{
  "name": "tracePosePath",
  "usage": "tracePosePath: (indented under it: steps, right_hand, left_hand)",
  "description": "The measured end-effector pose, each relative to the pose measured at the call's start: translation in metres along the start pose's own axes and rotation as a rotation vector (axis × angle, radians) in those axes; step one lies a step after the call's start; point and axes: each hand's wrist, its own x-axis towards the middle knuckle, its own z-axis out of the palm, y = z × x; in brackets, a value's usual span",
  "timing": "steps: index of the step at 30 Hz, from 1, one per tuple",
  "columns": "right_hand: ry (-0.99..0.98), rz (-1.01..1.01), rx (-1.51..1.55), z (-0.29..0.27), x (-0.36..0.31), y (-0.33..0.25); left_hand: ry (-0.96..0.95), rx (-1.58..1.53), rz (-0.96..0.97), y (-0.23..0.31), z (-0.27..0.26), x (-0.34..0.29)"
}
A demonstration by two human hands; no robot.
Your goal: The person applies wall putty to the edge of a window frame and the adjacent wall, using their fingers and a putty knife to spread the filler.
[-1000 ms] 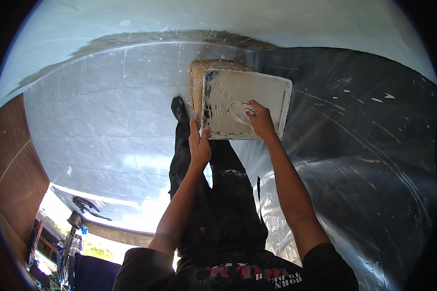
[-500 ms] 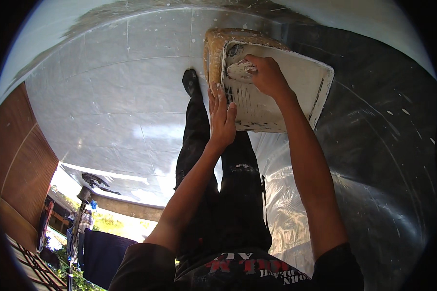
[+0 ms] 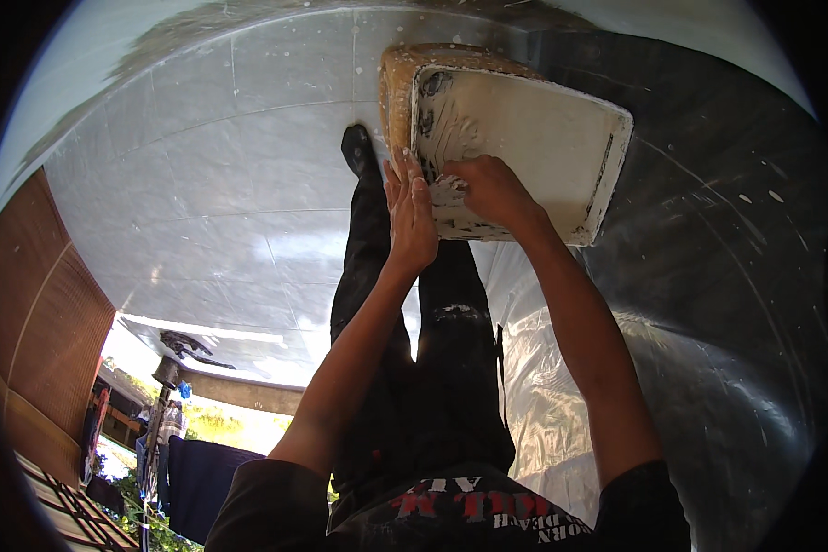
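A white paint tray, smeared with white paint, is held out in front of me above the floor. A tan, paint-crusted block shows along its left and far edge; I cannot tell what it is. My right hand grips the tray's near edge, fingers curled over the paint-streaked corner. Fingers together and pointing away, my left hand lies flat against the tray's near left corner. Below the tray are my legs in black trousers and one black shoe.
White floor tiles spread to the left. A clear plastic sheet, speckled with white drops, covers the dark floor on the right. A brown ribbed wall stands at the left, and a ledge opens onto greenery and hanging cloth.
The tray has come nearer and turned, its inside now facing me. My right hand slid from the tray's far left part back to its near edge. My left hand stayed at the corner.
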Motion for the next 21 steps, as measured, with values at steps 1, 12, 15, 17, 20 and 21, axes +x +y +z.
tracePosePath:
  steps: [1, 12, 15, 17, 20, 21]
  right_hand:
    - [-0.007, 0.008, -0.001, 0.005, -0.006, 0.001]
    - [-0.005, 0.114, 0.095, 0.019, -0.033, 0.007]
    - [-0.013, 0.121, 0.109, 0.019, -0.037, 0.003]
    - [-0.015, 0.121, 0.113, 0.020, -0.037, 0.002]
    - [-0.061, 0.160, 0.062, 0.022, -0.033, -0.003]
    - [-0.067, 0.148, 0.076, 0.021, -0.032, -0.005]
  left_hand:
    - [-0.004, 0.017, -0.017, 0.001, 0.000, 0.000]
    - [-0.045, 0.140, -0.089, 0.011, -0.001, 0.002]
    - [-0.053, 0.129, -0.105, 0.011, -0.002, 0.003]
    - [-0.046, 0.113, -0.100, 0.012, -0.002, 0.003]
    - [-0.058, 0.115, -0.098, 0.011, -0.002, 0.003]
    - [-0.059, 0.116, -0.099, 0.011, -0.003, 0.003]
